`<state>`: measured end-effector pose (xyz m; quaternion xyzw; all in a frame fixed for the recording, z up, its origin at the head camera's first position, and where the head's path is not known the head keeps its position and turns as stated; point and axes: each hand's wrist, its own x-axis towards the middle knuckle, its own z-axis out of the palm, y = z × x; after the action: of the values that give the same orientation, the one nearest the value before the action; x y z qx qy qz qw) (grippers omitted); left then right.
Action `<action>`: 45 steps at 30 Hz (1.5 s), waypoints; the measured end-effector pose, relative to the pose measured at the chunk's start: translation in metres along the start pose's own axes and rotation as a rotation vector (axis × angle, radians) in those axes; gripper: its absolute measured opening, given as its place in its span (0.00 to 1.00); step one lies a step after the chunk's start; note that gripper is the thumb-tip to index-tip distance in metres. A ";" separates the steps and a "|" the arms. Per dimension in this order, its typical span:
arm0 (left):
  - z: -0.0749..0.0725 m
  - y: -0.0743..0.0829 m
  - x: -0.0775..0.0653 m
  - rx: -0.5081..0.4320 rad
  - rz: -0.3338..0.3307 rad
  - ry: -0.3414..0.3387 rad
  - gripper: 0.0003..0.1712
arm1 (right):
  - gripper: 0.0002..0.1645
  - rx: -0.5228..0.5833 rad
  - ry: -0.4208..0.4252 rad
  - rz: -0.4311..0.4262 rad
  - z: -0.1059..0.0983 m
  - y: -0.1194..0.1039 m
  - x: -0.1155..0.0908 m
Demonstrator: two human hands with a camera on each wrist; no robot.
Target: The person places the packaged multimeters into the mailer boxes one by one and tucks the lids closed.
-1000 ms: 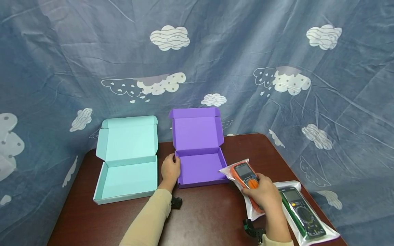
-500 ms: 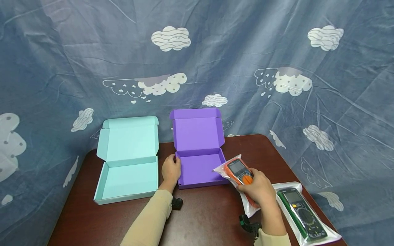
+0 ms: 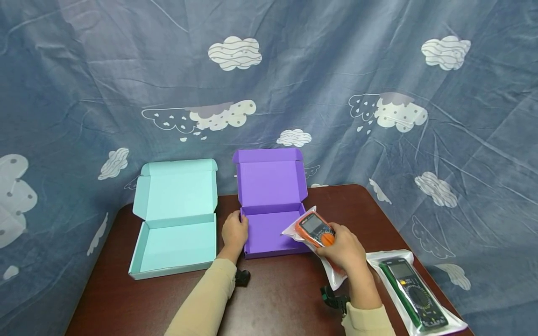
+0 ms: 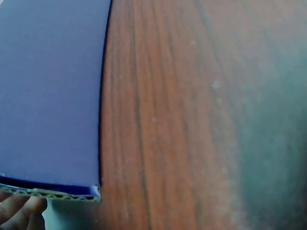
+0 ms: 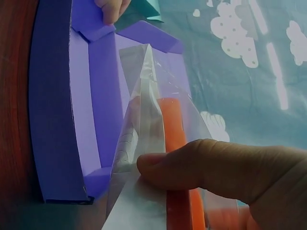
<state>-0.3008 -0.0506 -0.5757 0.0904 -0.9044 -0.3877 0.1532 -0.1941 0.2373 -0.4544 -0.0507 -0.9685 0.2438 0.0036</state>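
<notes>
Orange meter, held in the right hand, is over the edge of the open purple box but not inside yet, while the left hand pinches that box and the black meter waits on the worktop.

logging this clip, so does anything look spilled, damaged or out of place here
Nothing looks spilled or damaged. Only the black multimeter seems slightly off: it lies close to the right edge of the table, and a corner of its bag appears to reach that edge.
</notes>
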 end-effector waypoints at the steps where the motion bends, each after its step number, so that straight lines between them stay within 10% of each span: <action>1: 0.000 0.000 0.000 0.000 0.001 0.000 0.19 | 0.52 -0.001 0.001 -0.004 0.001 -0.001 0.001; 45: 0.004 -0.004 0.000 -0.031 0.016 0.037 0.18 | 0.52 -0.116 -0.118 -0.473 0.020 -0.052 0.070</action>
<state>-0.3020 -0.0503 -0.5810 0.0878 -0.8960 -0.3987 0.1746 -0.2697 0.1891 -0.4488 0.1916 -0.9644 0.1825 0.0010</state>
